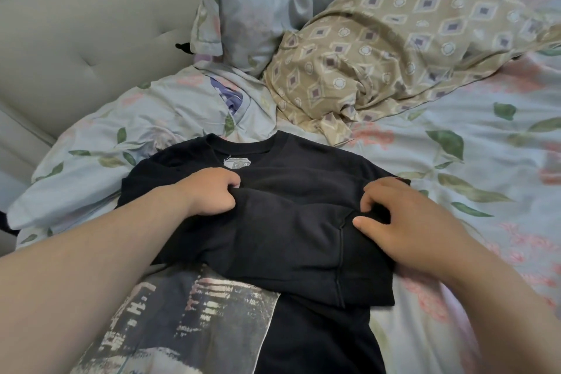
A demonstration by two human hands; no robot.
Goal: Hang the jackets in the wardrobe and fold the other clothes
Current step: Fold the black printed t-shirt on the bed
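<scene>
A black T-shirt (291, 179) lies on the bed, collar away from me, with a small white label inside the neck. Its lower part is folded up over the chest. My left hand (209, 194) pinches the left end of that folded edge. My right hand (403, 222) grips the right end, thumb under the cloth and fingers on top. Nearer to me the shirt's grey printed picture (188, 319) shows beside plain black cloth.
The floral bedsheet (473, 167) covers the bed. A floral pillow (261, 6) and a beige diamond-patterned pillow (403, 48) lie behind the shirt. A grey padded headboard (91, 24) runs along the left.
</scene>
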